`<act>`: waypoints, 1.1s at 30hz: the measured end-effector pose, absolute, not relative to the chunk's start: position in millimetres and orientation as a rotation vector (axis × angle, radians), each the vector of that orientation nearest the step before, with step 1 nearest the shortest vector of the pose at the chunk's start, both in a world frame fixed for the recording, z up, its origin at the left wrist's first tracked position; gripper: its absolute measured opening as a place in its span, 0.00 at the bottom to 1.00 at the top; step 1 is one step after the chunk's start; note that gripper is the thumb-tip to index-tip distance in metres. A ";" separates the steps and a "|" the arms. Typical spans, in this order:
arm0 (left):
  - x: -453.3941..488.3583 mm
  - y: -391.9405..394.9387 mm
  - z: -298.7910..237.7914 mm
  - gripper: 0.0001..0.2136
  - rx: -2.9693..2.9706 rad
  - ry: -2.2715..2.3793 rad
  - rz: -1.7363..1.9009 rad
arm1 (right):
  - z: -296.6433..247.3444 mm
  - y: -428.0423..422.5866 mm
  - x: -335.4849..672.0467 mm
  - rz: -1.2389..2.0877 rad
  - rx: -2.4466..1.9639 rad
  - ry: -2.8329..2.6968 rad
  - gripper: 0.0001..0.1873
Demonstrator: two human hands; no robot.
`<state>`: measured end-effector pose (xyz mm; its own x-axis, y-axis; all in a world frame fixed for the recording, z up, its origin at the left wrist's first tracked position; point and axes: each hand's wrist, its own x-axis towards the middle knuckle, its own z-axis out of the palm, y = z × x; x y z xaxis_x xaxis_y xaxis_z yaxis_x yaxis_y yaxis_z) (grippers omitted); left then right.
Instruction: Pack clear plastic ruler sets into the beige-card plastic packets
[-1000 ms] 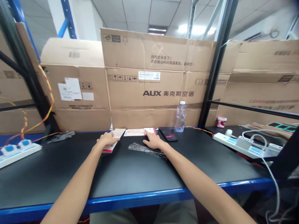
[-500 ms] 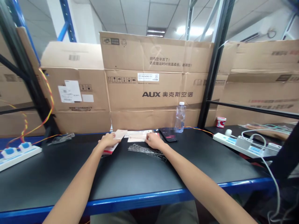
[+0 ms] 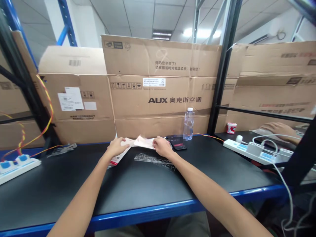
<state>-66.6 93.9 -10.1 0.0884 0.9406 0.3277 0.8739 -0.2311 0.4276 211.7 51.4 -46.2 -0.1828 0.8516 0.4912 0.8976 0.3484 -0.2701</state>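
Both hands are bending a paper leaflet [image 3: 144,142] just behind a clear plastic tray [image 3: 154,159].
Going rightward from the tray's left end, a red-edged booklet [image 3: 117,160] is poking out under the left hand [image 3: 115,147], whose curled fingers are hiding any grip. The right hand [image 3: 161,147] is covering the leaflet's right end, its grip also hidden. A phone [image 3: 176,143] is lying just beyond, and another person's hand [image 3: 280,129] is showing far right, partly cut off.

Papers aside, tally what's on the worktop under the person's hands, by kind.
White power strips: 2
Clear plastic pieces: 2
Plastic water bottle: 1
Smartphone: 1
Total: 6
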 end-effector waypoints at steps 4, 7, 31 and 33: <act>-46.1 72.2 0.8 0.22 2.136 1.512 1.021 | -35.5 41.5 206.9 -0.154 -1.378 -1.895 0.07; -18.9 50.5 3.1 0.25 1.901 1.036 1.004 | -31.6 31.9 195.3 -0.150 -1.216 -1.870 0.06; -10.8 41.0 4.8 0.13 1.355 0.929 1.063 | -30.0 28.7 176.7 1.092 -0.755 -1.306 0.18; -12.4 42.6 4.3 0.13 1.325 0.918 1.051 | -29.7 26.8 176.4 1.129 -0.760 -1.294 0.19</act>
<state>-12.4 42.6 4.3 0.2923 0.9545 0.0588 -0.0701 -0.0399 0.9967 176.4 26.8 -29.7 -0.0895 0.9361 0.3401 -0.2097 0.3161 -0.9253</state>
